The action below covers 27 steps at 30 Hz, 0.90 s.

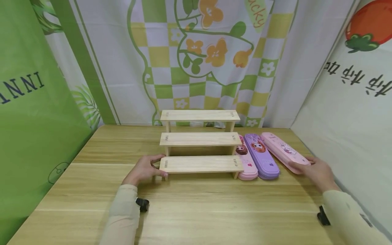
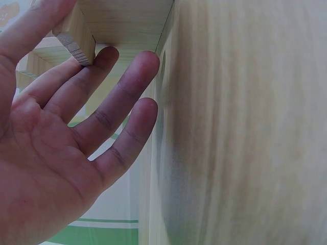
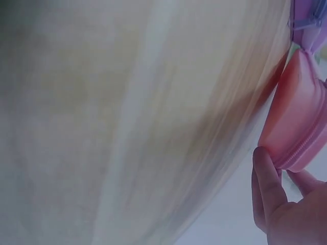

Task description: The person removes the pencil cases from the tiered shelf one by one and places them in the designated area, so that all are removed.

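Note:
A three-tier wooden step shelf (image 1: 200, 139) stands on the table, and my left hand (image 1: 145, 170) holds the left end of its lowest step. Seen from the left wrist, thumb and fingertips are at the board's end (image 2: 74, 33), the other fingers spread below. On the right, my right hand (image 1: 320, 173) grips the near end of a pale pink pencil case (image 1: 284, 149) lying at a slant. The right wrist view has fingers under the pink case's zipped end (image 3: 296, 117). Beside it lie a purple pencil case (image 1: 260, 154) and another pink pencil case (image 1: 247, 165), partly hidden by the shelf.
The wooden table (image 1: 208, 211) ends at a patterned curtain (image 1: 196, 88) behind the shelf. A green cloth wall (image 1: 36, 112) borders the left side, and a white cloth wall (image 1: 352, 112) runs close along the right, near my right hand.

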### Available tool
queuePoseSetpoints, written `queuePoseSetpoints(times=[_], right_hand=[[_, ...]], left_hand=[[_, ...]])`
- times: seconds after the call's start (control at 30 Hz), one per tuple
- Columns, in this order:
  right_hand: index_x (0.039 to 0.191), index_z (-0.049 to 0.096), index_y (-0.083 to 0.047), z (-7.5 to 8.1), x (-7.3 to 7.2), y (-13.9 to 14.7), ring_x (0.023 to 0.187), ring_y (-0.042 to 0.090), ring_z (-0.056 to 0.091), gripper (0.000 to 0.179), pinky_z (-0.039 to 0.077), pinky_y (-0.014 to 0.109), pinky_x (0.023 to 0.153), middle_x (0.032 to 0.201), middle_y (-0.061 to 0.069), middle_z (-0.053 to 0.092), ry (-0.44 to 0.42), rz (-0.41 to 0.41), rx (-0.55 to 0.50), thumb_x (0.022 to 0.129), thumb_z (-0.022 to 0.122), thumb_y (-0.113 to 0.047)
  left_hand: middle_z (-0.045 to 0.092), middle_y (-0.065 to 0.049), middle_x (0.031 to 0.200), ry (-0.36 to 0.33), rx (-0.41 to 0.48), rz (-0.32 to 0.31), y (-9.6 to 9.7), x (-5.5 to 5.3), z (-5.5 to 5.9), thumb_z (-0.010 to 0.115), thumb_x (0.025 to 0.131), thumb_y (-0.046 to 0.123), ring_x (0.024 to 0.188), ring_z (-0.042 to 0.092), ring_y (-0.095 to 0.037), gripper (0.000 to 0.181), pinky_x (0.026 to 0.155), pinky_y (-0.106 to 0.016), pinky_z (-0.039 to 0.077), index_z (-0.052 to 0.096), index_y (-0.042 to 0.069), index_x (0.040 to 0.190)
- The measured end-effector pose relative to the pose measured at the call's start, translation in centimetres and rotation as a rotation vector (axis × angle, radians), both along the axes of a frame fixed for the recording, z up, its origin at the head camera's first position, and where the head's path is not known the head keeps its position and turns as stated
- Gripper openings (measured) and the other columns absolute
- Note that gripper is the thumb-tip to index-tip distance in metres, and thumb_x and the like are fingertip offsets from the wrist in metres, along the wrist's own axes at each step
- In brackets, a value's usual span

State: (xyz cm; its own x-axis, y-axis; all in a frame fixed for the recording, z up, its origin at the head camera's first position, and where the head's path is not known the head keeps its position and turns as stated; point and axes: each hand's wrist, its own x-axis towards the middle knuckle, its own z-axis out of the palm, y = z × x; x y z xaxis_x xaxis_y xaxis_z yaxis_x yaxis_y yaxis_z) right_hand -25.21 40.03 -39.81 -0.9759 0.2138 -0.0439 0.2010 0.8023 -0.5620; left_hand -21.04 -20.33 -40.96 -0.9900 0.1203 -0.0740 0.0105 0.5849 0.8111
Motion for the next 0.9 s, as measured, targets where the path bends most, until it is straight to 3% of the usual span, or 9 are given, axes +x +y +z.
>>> queuePoseSetpoints(times=[0.17,0.4,0.7,0.9], right_hand=[[0.144,0.044,0.012,0.0,0.5,-0.8,0.122,0.051,0.048,0.105,0.041,0.050,0.086,0.143,0.039,0.045,-0.001,0.016,0.040,0.083,0.067,-0.071],[0.127,0.061,0.011,0.1,1.0,-2.4,0.099,0.036,0.063,0.091,0.042,0.031,0.069,0.123,0.032,0.065,0.056,0.077,0.070,0.079,0.075,-0.065],[0.125,0.064,0.007,0.4,1.5,-3.4,0.101,0.040,0.064,0.089,0.043,0.034,0.069,0.124,0.030,0.066,0.009,0.067,0.074,0.079,0.074,-0.068],[0.129,0.062,0.008,0.7,1.5,-3.6,0.109,0.049,0.061,0.092,0.045,0.038,0.071,0.132,0.033,0.060,-0.003,0.064,0.099,0.080,0.072,-0.069]], left_hand=[[0.050,-0.015,0.152,0.008,0.005,-0.002,0.1,0.1,-0.1,0.091,0.074,0.022,0.115,0.063,-0.031,0.080,0.099,-0.050,0.049,0.056,0.011,0.145],[0.050,-0.016,0.152,0.005,0.005,0.006,0.0,0.1,-0.1,0.091,0.073,0.023,0.104,0.065,-0.024,0.081,0.094,-0.045,0.051,0.055,0.011,0.145],[0.051,-0.017,0.151,0.005,-0.009,0.005,0.1,0.0,0.1,0.091,0.073,0.024,0.097,0.064,-0.020,0.081,0.096,-0.044,0.049,0.056,0.012,0.145],[0.049,-0.017,0.152,0.003,0.012,0.002,0.0,0.0,0.1,0.091,0.074,0.022,0.118,0.061,-0.033,0.080,0.105,-0.053,0.045,0.055,0.011,0.145]])
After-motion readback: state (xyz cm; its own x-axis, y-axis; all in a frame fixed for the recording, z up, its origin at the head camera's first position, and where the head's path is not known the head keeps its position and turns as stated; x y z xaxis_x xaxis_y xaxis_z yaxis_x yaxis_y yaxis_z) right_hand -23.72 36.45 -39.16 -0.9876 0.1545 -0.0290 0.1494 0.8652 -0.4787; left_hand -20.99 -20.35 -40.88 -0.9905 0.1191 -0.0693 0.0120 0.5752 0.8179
